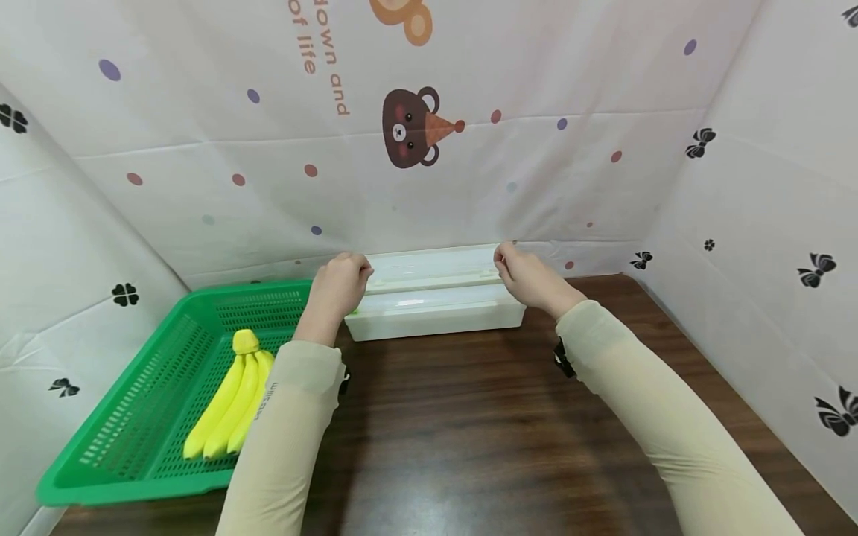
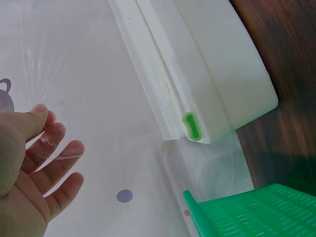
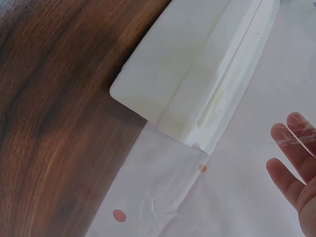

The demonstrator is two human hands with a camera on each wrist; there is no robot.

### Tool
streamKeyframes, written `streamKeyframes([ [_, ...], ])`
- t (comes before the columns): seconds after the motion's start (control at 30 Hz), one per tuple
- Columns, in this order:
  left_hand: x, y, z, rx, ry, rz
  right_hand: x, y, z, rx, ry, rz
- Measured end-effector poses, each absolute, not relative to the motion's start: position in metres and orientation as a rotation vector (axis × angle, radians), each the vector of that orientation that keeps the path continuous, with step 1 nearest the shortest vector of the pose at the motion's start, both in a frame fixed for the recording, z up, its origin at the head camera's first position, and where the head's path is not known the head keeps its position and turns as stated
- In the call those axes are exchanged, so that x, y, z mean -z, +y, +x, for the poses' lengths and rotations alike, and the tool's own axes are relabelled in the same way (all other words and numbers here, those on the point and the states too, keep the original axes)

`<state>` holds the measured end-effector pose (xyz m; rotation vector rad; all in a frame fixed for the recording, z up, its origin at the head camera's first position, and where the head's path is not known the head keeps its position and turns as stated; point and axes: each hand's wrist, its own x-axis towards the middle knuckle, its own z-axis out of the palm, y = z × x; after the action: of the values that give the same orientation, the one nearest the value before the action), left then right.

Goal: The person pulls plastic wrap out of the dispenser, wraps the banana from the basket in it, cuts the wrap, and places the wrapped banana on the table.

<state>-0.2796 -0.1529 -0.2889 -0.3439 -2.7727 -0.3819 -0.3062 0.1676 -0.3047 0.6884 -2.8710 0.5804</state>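
Note:
A long white box (image 1: 436, 320) with a raised strip stands against the back wall; one end carries a green piece (image 2: 193, 126) in the left wrist view. Clear film (image 2: 37, 64) stretches up from the left hand (image 2: 29, 163), whose thumb and index finger pinch its edge. In the head view the left hand (image 1: 339, 284) is over the box's left end and the right hand (image 1: 532, 279) over its right end. Film also lies across fingers of the right hand (image 3: 298, 168) in the right wrist view, where its thumb is out of frame; from above, its fingers look curled in a pinch.
A green basket (image 1: 127, 372) holding a bunch of yellow bananas (image 1: 231, 402) stands at the left, partly behind the left forearm. The dark wooden table (image 1: 456, 432) extends in front of the box. Patterned white sheets (image 1: 536, 171) hang at the back and both sides.

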Motion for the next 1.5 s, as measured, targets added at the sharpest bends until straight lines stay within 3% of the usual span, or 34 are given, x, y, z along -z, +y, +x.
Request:
streamKeyframes([
  [1.5, 0.282, -0.152, -0.267, 0.593, -2.689, -0.389, 0.294, 0.174, -0.299, -0.664, -2.794, 0.694],
])
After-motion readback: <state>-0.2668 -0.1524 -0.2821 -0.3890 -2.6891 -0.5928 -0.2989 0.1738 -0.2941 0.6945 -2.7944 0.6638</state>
